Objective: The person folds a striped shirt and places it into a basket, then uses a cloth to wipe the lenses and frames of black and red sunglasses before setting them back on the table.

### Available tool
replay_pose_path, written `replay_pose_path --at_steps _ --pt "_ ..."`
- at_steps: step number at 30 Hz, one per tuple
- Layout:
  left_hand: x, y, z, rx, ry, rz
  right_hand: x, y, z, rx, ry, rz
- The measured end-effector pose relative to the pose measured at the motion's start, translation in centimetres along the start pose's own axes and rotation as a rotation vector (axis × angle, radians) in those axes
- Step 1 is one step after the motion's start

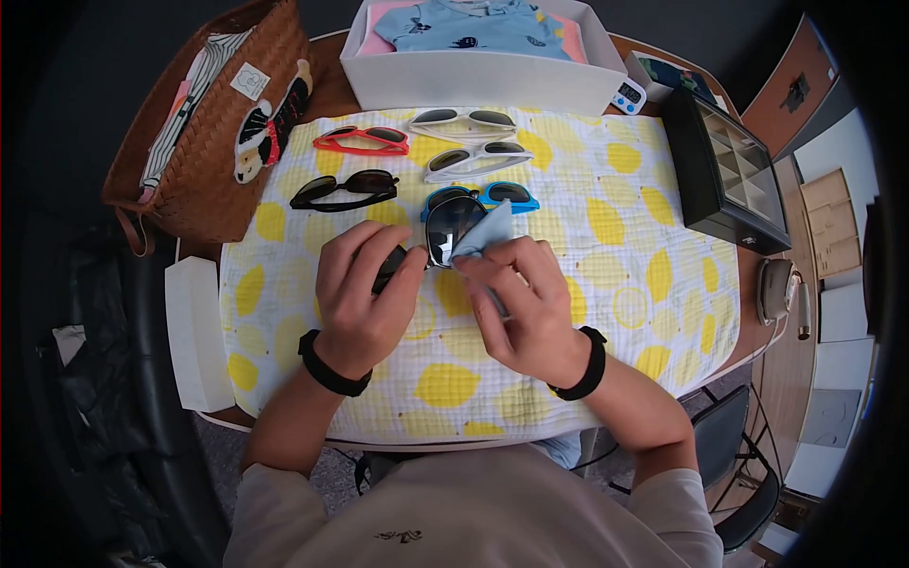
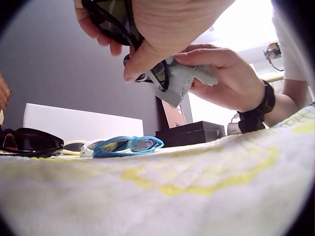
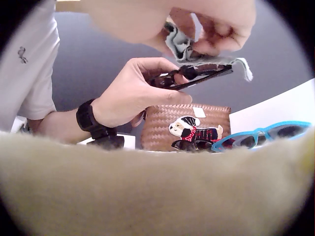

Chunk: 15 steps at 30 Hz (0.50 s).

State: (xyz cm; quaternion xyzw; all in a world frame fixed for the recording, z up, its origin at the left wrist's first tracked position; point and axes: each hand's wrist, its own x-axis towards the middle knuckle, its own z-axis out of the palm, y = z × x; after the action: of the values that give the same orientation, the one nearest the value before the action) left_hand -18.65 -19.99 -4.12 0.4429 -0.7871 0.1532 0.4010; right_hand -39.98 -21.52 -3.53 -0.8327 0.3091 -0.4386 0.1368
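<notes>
Shirt fabric [image 1: 473,511], pale with a small dark print, is seen nearest, and black wristbands [image 1: 333,367] are worn on both wrists. Above the lemon-printed cover [image 1: 530,402] on the worktop [image 1: 327,80], the dark sunglasses [image 1: 443,227] are held raised between the two hands. They are grasped by the left hand [image 1: 371,295], its thumb and fingers closed about the frame at one side. A grey-blue cloth [image 1: 487,230] is pinched in the curled fingers of the right hand [image 1: 532,308] and is held against the other lens, part of which is covered. At the left edge of the cover, a long white carton [image 1: 199,331] is placed. Just beyond the raised pair, blue sunglasses [image 1: 516,196] are laid on the cover, partly hidden, with black sunglasses [image 1: 346,192] set to their left. Farther back, two white-framed pairs [image 1: 478,163] are set one behind the other, and red sunglasses [image 1: 365,142] are placed to their left. The scene is flanked by a woven basket [image 1: 213,166] bearing a dog figure on the left and a black compartmented case [image 1: 724,185] on the right. Beyond the cover, folded clothes [image 1: 464,30] are contained in a white bin [image 1: 483,83], and a small timer [image 1: 628,97] is positioned near its right end.
</notes>
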Motion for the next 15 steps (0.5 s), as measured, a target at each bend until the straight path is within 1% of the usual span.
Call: replay_pose_path --at_steps 4,5,7,10,15 --pt "0.1 0.05 -0.14 0.014 -0.006 0.002 -0.13 0.33 0.39 -0.02 0.129 0.096" --pt "0.1 0.04 -0.14 0.017 -0.007 0.006 -0.21 0.37 0.49 -0.02 0.129 0.096" --pt "0.1 -0.01 -0.14 0.024 -0.006 0.018 -0.37 0.39 0.63 -0.015 0.168 0.15" --pt "0.09 -0.01 -0.15 0.039 -0.01 0.041 -0.37 0.31 0.6 -0.055 0.174 0.174" --pt "-0.01 -0.09 -0.11 0.058 -0.018 0.066 -0.42 0.22 0.67 -0.038 0.146 0.213"
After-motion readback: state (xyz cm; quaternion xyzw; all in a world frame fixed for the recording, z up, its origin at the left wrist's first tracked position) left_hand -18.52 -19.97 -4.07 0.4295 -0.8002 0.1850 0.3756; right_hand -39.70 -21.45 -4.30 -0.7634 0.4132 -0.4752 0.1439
